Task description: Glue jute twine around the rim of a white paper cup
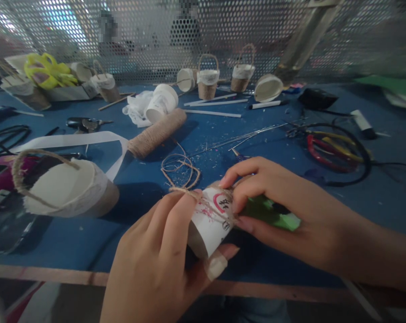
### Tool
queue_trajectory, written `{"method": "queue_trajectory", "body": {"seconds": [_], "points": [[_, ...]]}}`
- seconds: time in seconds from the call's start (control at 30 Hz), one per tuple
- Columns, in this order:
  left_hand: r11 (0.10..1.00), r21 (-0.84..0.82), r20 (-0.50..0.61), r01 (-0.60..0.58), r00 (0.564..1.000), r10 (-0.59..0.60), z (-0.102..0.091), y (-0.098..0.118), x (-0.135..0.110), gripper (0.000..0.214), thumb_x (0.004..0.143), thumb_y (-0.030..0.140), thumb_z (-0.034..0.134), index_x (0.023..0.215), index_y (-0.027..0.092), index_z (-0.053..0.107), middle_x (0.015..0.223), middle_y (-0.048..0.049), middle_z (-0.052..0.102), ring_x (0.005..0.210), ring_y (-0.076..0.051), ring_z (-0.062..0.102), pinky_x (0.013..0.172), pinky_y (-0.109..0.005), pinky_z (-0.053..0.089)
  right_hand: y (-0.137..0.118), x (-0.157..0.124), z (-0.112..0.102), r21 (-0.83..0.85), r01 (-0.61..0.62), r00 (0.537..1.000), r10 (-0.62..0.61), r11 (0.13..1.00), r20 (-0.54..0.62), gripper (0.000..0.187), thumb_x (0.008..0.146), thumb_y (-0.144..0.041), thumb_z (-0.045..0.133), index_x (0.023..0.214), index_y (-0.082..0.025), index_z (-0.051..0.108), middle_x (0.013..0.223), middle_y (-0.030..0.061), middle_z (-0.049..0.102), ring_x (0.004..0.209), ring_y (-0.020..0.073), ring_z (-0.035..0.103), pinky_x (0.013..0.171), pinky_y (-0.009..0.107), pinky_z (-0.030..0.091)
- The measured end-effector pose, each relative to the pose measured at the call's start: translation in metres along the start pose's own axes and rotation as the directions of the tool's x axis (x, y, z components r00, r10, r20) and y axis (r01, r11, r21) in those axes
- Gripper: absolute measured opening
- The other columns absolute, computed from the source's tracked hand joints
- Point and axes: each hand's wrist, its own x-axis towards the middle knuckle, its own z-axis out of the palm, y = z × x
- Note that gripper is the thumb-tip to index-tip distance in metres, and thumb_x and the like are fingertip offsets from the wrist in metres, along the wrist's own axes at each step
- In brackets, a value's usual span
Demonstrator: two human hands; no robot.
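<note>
A white paper cup (pixel 211 222) with red and black print lies on its side between my hands, near the table's front edge. My left hand (pixel 159 251) is closed around its open end, the thumb below and fingers on top. A white wrap covers part of that thumb. Brown twine (pixel 186 172) runs from under my left fingers across the cup and loops on the table behind it. At the cup's other end, the fingers of my right hand (pixel 273 202) press the twine against it. Something green (pixel 273 213) shows under my right palm, partly hidden.
A twine-wrapped roll (pixel 159 132) lies behind the hands. To the left stands a small basket (pixel 68 188) with a twine handle, near white ribbon (pixel 85 140). Pliers (pixel 334 150) and a black cable lie right. Several small baskets (pixel 208 85) line the back, before a perforated metal screen (pixel 149 45).
</note>
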Motion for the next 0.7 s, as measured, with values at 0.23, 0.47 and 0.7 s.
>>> {"method": "queue_trajectory", "body": {"seconds": [0.23,0.47,0.7], "points": [[1.0,-0.003,0.007,0.012,1.0,-0.012,-0.001,-0.0003,-0.0015,0.05,0.108,0.064,0.056,0.131,0.02,0.052,0.118,-0.0175,0.08,0.094,-0.033,0.083,0.066,-0.041,0.068,-0.0011,-0.0007,-0.0009,0.005,0.0,1.0,0.0,1.0,-0.013,0.008,0.102,-0.021,0.069,0.105,-0.028,0.067,0.125,0.007,0.07,0.117,0.0239,0.072,0.099,0.036,0.063],[0.999,-0.033,0.007,0.01,1.0,-0.009,0.0004,0.0,-0.0002,0.05,0.108,0.062,0.056,0.133,0.018,0.051,0.121,-0.0183,0.08,0.101,-0.032,0.083,0.075,-0.041,0.069,0.0003,-0.0002,0.0006,-0.005,0.031,0.999,-0.031,1.0,-0.025,0.01,0.103,-0.02,0.07,0.107,-0.028,0.066,0.125,0.0041,0.069,0.119,0.0194,0.07,0.101,0.03,0.061],[1.0,-0.014,-0.012,0.0,1.0,-0.001,0.0003,0.0004,0.0002,0.05,0.108,0.061,0.058,0.132,0.017,0.051,0.121,-0.0162,0.08,0.103,-0.029,0.082,0.079,-0.037,0.068,-0.0001,0.0006,0.0012,-0.011,0.023,0.999,-0.023,1.0,-0.026,0.007,0.103,-0.021,0.07,0.105,-0.028,0.067,0.122,0.006,0.072,0.114,0.0224,0.072,0.098,0.034,0.063]]}}
